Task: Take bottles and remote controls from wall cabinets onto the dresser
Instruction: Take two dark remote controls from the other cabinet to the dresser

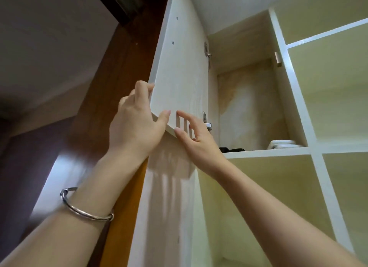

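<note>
I look up at a pale wall cabinet whose door [179, 71] stands swung out to the left. My left hand [137, 119] grips the door's lower corner, fingers round its outer edge and thumb on the inner face. My right hand [197, 137] touches the door's bottom edge beside it, fingers spread, holding nothing. On the cabinet shelf [266, 152] the top of a dark object [232, 148] peeks over the front edge at the left. A white object [283, 144] lies at the right. Neither shows enough to name.
Open cubbyholes [328, 83] run to the right and below the shelf. A dark wooden door frame [111, 87] stands left of the cabinet. Metal hinges [207, 51] sit on the door's inner side. A silver bangle [85, 209] circles my left wrist.
</note>
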### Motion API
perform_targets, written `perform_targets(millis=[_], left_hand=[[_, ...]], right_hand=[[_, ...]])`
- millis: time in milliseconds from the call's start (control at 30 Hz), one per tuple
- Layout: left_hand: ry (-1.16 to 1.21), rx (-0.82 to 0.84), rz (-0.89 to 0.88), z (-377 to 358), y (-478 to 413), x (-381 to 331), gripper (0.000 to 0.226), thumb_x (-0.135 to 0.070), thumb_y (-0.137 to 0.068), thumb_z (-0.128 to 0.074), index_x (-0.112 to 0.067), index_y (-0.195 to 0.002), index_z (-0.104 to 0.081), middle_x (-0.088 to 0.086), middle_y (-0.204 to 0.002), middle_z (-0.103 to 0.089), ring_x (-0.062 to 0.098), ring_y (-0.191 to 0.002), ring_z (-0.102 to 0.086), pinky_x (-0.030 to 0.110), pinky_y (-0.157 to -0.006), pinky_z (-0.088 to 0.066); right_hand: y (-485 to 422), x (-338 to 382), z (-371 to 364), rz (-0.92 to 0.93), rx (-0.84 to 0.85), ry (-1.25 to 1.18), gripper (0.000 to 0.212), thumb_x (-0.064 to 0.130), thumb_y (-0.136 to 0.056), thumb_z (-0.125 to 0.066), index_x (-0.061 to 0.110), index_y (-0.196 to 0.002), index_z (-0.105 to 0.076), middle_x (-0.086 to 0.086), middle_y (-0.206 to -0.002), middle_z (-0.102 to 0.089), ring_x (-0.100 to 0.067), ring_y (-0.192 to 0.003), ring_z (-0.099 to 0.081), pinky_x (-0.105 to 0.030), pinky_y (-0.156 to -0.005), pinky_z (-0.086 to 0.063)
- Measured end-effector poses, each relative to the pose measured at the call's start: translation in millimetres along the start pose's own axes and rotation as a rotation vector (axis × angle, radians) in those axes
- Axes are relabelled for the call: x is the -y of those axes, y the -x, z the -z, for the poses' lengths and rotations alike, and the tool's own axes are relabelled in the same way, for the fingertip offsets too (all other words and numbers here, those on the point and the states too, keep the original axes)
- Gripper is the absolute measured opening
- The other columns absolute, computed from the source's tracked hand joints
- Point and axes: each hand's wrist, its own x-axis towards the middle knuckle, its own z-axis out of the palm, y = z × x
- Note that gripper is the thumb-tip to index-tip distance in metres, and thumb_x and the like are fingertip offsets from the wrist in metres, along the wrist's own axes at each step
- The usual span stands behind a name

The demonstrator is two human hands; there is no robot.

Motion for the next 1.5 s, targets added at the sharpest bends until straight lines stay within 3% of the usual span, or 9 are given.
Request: perform_targets(millis=[133,267,400,533,667,1033,1133,1300,1500], left_hand=[[-0.085,-0.074,-0.060,-2.2,6.2,-4.5,0.051,-0.018,-0.085,-0.061,-0.008,-0.131,-0.042,0.011,-0.143,-0.040,0.031,-0.131,-0.038,0.038,-0.096,-0.042],[-0.062,-0.195,-0.342,-19.4,22.6,-18.7,0.039,-0.003,-0.076,-0.058,-0.005,-0.115,-0.058,0.017,-0.126,-0.056,0.034,-0.123,-0.044,0.041,-0.102,-0.039],[0.065,0.074,-0.322,-43.8,31.4,-34.2,0.034,-0.012,-0.078,-0.048,-0.012,-0.110,-0.061,0.007,-0.114,-0.060,0.025,-0.110,-0.048,0.030,-0.090,-0.038],[0.073,0.388,-0.163,-84.4,18.8,-40.8,0.037,-0.011,-0.086,-0.045,-0.016,-0.122,-0.053,0.002,-0.127,-0.052,0.022,-0.121,-0.043,0.035,-0.098,-0.040],[-0.027,0.580,-0.099,-123.9,-9.2,-51.3,0.035,-0.009,-0.085,-0.042,-0.007,-0.118,-0.054,0.011,-0.120,-0.055,0.030,-0.117,-0.050,0.042,-0.096,-0.045],[-0.341,1.105,-0.170,-182.1,-42.4,-64.2,0.027,0.001,-0.089,-0.035,-0.005,-0.096,-0.060,0.019,-0.092,-0.057,0.035,-0.095,-0.053,0.032,-0.064,-0.040],[-0.310,1.164,-0.117,-190.9,-44.6,-56.1,0.019,-0.009,-0.091,-0.036,-0.009,-0.084,-0.054,0.006,-0.080,-0.050,0.027,-0.083,-0.047,0.034,-0.073,-0.044],[-0.269,1.204,-0.039,-184.7,-48.0,-60.1,0.030,-0.021,-0.095,-0.034,-0.008,-0.077,-0.054,0.011,-0.082,-0.055,0.027,-0.070,-0.050,0.036,-0.071,-0.046],[-0.460,1.230,-0.127,-180.1,-51.8,-84.8,0.046,-0.038,-0.098,-0.033,-0.005,-0.118,-0.058,0.021,-0.117,-0.061,0.028,-0.084,-0.060,0.032,-0.081,-0.047]], right_hand=[[2.0,-0.9,8.3,0.001,0.048,0.028,0.045,0.022,-0.094,-0.049,0.031,-0.138,-0.040,0.014,-0.135,-0.042,0.007,-0.114,-0.032,-0.020,-0.106,-0.029],[5.0,-7.8,21.5,-0.028,0.135,0.075,0.038,0.015,-0.092,-0.048,0.033,-0.125,-0.053,0.013,-0.134,-0.054,-0.001,-0.125,-0.045,-0.023,-0.106,-0.035],[12.1,-18.2,47.9,-0.102,0.083,0.289,0.029,0.010,-0.088,-0.047,0.031,-0.088,-0.068,0.009,-0.090,-0.069,-0.014,-0.096,-0.065,-0.029,-0.080,-0.048],[8.7,-23.6,83.4,-0.194,-0.093,0.464,0.033,0.006,-0.087,-0.045,0.015,-0.105,-0.071,-0.003,-0.109,-0.072,-0.012,-0.098,-0.062,-0.009,-0.062,-0.039],[-6.7,-30.1,114.6,-0.278,-0.119,0.584,0.034,0.009,-0.088,-0.044,0.015,-0.112,-0.067,-0.004,-0.118,-0.067,-0.017,-0.108,-0.059,-0.017,-0.079,-0.038],[-47.6,-67.3,111.1,-0.683,0.472,0.856,0.034,0.025,-0.090,-0.044,0.008,-0.114,-0.062,-0.006,-0.085,-0.052,-0.024,-0.076,-0.047,-0.028,-0.064,-0.038],[-50.8,-66.2,111.7,-0.755,0.486,0.854,0.023,0.029,-0.091,-0.045,0.013,-0.080,-0.057,-0.002,-0.073,-0.048,-0.025,-0.073,-0.047,-0.028,-0.060,-0.038],[-55.3,-59.8,118.6,-0.793,0.465,0.812,0.030,0.030,-0.094,-0.042,0.014,-0.073,-0.056,0.003,-0.060,-0.062,-0.027,-0.074,-0.058,-0.033,-0.077,-0.050],[-62.2,-59.0,125.5,-0.774,0.504,0.993,0.031,0.033,-0.090,-0.055,0.006,-0.102,-0.062,-0.005,-0.074,-0.054,-0.025,-0.065,-0.051,-0.032,-0.076,-0.049]])
